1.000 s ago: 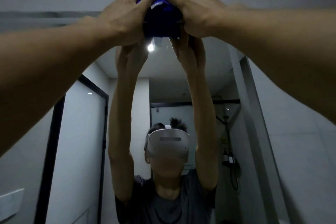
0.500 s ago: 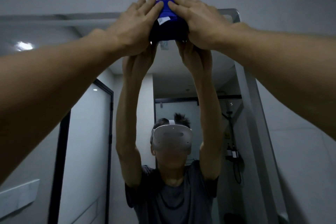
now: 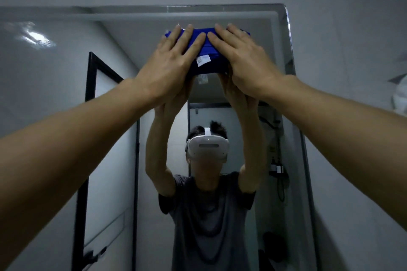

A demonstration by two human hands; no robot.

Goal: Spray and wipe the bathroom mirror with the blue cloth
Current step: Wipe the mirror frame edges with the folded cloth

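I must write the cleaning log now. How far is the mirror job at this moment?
Done: cannot tell; no spray bottle is in view. In hand: the left hand and right hand press the blue cloth flat on the mirror, just below its top edge. Left: smears around the light glare at upper left suggest that area is not yet wiped, and likely the lower glass too.

One head-worn view looks forward and upward, close to the mirror [image 3: 66,94], facing its upper right corner.

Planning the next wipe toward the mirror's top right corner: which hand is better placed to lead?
Probably the right hand: it presses the blue cloth on the side nearer the mirror corner. The left hand lies farther away.
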